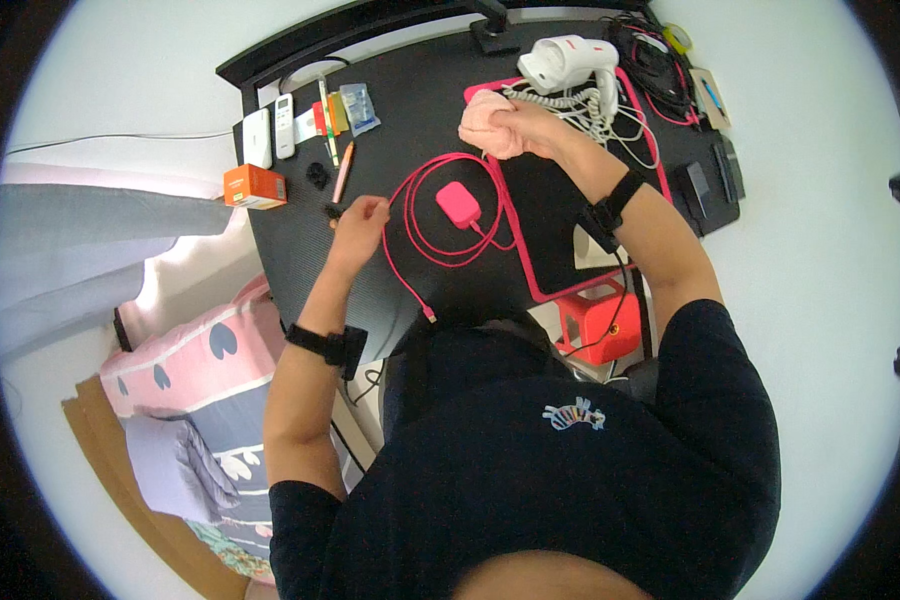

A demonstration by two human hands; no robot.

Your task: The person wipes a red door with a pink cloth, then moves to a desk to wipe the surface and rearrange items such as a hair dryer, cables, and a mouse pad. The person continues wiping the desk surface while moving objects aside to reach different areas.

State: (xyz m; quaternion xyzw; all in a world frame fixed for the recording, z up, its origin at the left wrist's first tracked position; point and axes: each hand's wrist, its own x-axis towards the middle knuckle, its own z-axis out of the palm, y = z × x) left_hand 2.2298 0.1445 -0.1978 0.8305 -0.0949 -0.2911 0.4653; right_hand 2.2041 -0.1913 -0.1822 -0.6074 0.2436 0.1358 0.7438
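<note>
Bunched in my right hand is a pale pink cloth, held above the left edge of a black mat with a pink border. My left hand is over the left part of the black desk, its fingers curled downward. Whether it holds anything is hidden. A small dark item shows right beside it. Between my hands lies a coiled pink cable, joined to a pink charger. The cable's loose USB plug points toward me.
A white hair dryer and its cord lie on the mat's far end. Black cables are heaped behind it. Leftward are a pink pen, a remote control and an orange box. A red stool stands below the desk.
</note>
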